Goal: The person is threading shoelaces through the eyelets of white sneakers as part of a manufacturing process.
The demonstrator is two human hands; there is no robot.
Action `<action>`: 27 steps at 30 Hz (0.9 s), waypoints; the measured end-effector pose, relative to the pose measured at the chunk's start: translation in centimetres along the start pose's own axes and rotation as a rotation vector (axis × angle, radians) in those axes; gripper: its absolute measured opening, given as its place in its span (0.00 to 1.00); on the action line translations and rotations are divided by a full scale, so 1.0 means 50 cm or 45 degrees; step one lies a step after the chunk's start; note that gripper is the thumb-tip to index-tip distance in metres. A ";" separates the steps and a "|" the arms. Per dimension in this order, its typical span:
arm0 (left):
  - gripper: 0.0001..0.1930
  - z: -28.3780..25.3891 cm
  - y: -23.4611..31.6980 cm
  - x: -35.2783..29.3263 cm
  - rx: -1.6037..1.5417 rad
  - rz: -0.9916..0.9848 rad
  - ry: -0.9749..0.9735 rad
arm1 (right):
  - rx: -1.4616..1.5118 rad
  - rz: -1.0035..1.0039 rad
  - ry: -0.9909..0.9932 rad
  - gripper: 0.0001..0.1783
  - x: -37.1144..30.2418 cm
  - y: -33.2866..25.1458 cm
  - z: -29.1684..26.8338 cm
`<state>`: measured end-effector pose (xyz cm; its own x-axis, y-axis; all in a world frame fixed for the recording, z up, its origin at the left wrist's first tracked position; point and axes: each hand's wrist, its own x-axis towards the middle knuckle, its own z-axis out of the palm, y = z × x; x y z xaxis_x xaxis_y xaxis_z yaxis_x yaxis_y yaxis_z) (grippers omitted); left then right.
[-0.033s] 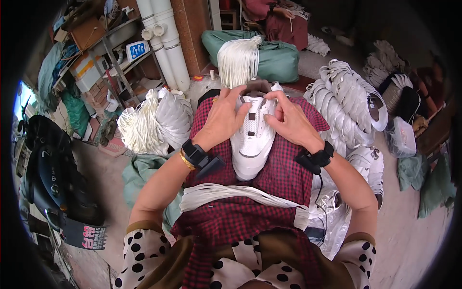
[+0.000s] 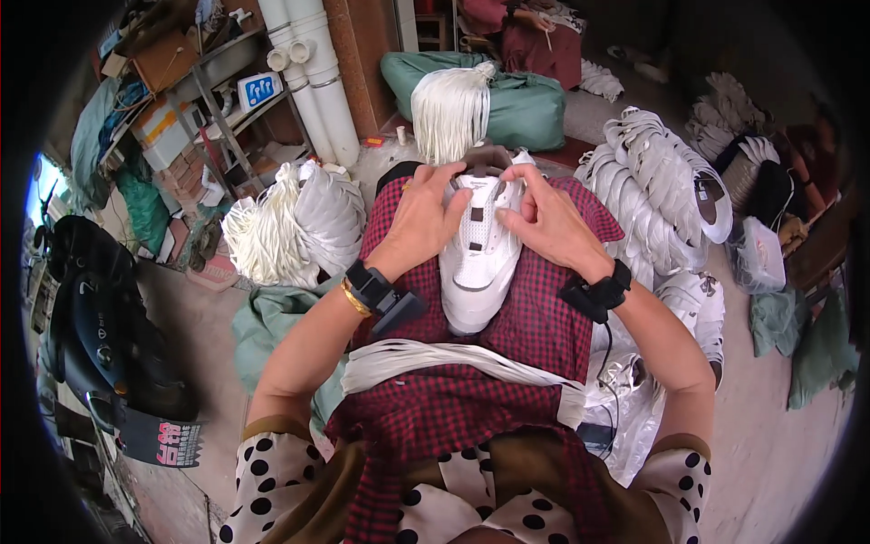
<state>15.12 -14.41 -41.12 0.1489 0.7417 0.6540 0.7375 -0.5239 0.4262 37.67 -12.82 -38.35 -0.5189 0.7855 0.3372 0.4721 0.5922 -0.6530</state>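
A white shoe upper [image 2: 475, 295] with a brownish-grey collar lies on my lap over a red-and-black checked apron, toe pointing toward me. My left hand [image 2: 412, 222] grips its left edge, fingers at the collar and thumb by the tongue. At the opposite edge, my right hand [image 2: 559, 228] has its thumb and index finger closed on the eyelet side. Whether a lace end is between those fingers is too small to tell. A bundle of white laces [image 2: 453, 356] lies across my lap, nearer to me.
White laces [image 2: 450, 109] hang over a green sack [image 2: 528, 113] ahead. Stacked white shoe uppers [image 2: 648, 181] stand to the right, and more uppers with laces [image 2: 294, 222] to the left. A dark scooter [image 2: 100, 326] is far left. Another person [image 2: 535, 45] sits at the back.
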 end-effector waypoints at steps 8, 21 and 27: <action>0.22 -0.008 0.001 -0.023 -0.078 -0.069 0.069 | -0.165 0.051 -0.003 0.31 0.033 -0.009 0.012; 0.12 -0.087 0.055 -0.192 -0.323 0.004 -1.103 | -0.280 0.001 -0.528 0.05 -0.231 -0.082 0.062; 0.09 -0.059 0.058 -0.188 -0.451 0.023 -1.139 | -0.234 0.073 -0.424 0.08 -0.225 -0.077 0.076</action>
<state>13.92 -24.15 -44.19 0.7136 0.7006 0.0056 0.5106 -0.5255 0.6805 39.00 -24.62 -42.21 -0.6767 0.7348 0.0452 0.6114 0.5951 -0.5215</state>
